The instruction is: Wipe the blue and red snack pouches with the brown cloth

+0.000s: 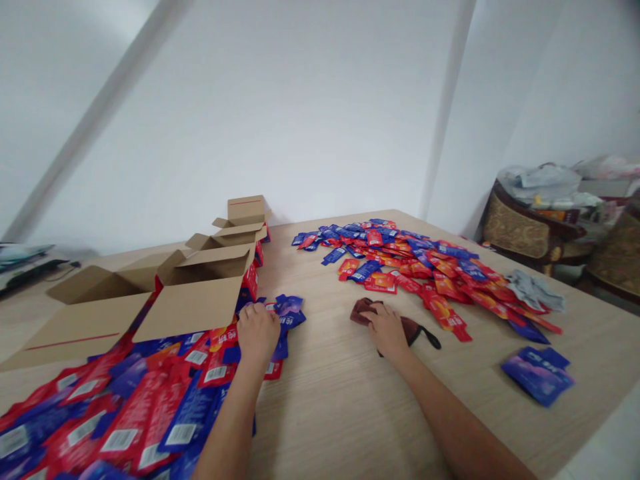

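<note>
My left hand (257,331) rests knuckles-up at the far edge of a big heap of red and blue sachets (125,413), its fingers curled onto a blue sachet (289,311). Whether it grips that sachet is hidden. My right hand (386,330) lies over a small dark brown drawstring pouch (415,328) on the wooden table (340,400), with its fingers curled down on the pouch.
Open cardboard boxes (190,293) stand at the left, one behind another. A second spread of red and blue sachets (415,267) covers the far right. A grey cloth (535,290) and a small blue stack (539,375) lie right. Cluttered armchairs (545,227) stand beyond the table.
</note>
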A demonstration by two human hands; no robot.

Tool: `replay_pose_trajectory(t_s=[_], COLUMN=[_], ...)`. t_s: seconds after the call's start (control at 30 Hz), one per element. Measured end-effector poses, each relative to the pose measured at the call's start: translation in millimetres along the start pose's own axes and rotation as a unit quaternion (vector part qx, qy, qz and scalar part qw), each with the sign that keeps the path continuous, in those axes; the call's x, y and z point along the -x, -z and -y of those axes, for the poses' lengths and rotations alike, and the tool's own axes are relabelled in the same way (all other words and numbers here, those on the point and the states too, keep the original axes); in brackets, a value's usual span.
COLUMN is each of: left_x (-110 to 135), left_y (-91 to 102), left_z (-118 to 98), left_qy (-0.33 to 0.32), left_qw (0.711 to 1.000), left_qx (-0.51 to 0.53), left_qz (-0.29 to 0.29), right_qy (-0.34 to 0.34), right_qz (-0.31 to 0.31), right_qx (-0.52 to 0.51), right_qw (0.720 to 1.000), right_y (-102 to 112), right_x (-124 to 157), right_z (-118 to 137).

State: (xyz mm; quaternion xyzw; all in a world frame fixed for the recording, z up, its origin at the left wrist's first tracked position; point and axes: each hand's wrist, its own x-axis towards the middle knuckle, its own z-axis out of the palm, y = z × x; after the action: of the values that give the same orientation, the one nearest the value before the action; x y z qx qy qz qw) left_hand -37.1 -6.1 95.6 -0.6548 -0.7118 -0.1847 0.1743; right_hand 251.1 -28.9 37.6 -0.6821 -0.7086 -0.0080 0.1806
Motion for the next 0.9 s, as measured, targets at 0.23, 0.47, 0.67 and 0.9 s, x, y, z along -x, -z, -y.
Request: replay_pose_trajectory(t_s=[0.23, 0.47, 0.67, 0.9], left_x=[-4, -2, 17, 26], left_y=[-48.1, -64.4, -55.7, -48.8], left_z=[-33, -13, 7, 40], left_qy=[-0.146, -0.072, -0.104, -0.133], left_qw=[0.970, 0.984, 0.983, 0.982], left_qx=[0.037, -0.104, -0.127, -0.120], left_qz=[0.191, 0.128, 0.077, 0.051], right_qy=[0.006, 0.016, 0.016, 0.010], right_qz=[-0.010, -0.012, -0.007, -0.003], right_qx=[-0.015, -0.040, -0.047, -0.059], right_qw=[1.000, 0.999, 0.999, 0.998], right_y=[1, 3, 4, -2], right_x=[1, 2, 2, 1], right_z=[0, -3, -4, -8])
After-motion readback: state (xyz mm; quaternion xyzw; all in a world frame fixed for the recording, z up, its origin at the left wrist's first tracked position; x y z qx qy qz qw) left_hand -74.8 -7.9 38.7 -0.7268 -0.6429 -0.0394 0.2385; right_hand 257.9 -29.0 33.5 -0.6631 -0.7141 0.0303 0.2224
